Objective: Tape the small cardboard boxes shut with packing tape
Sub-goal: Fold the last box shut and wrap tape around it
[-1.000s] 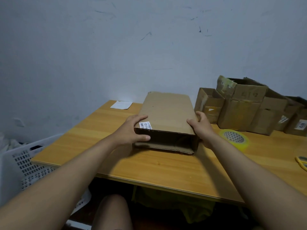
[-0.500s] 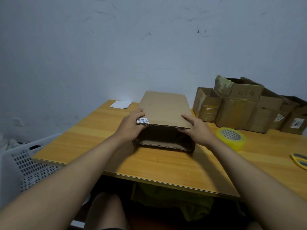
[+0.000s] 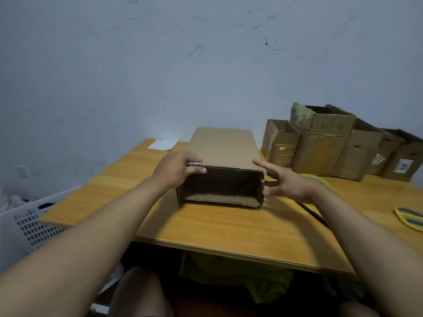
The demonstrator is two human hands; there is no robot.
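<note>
A brown cardboard box (image 3: 222,147) lies on its side in the middle of the wooden table (image 3: 229,227), its open end facing me and its dark inside showing. My left hand (image 3: 177,169) grips the box's upper left corner, thumb over the edge by a small white label. My right hand (image 3: 286,183) is at the box's right wall with fingers spread and straight, fingertips touching the corner. A roll of yellowish packing tape (image 3: 320,180) lies just behind my right hand, mostly hidden by it.
Several worn cardboard boxes (image 3: 325,143) stand along the wall at the back right. Yellow-handled scissors (image 3: 409,218) lie at the right edge. A white paper slip (image 3: 162,144) sits at the far left corner. A white perforated crate (image 3: 29,223) stands left of the table.
The flattened box has been opened up into a full rectangular tube. My right hand let go of its edge and spread its fingers at the right wall.
</note>
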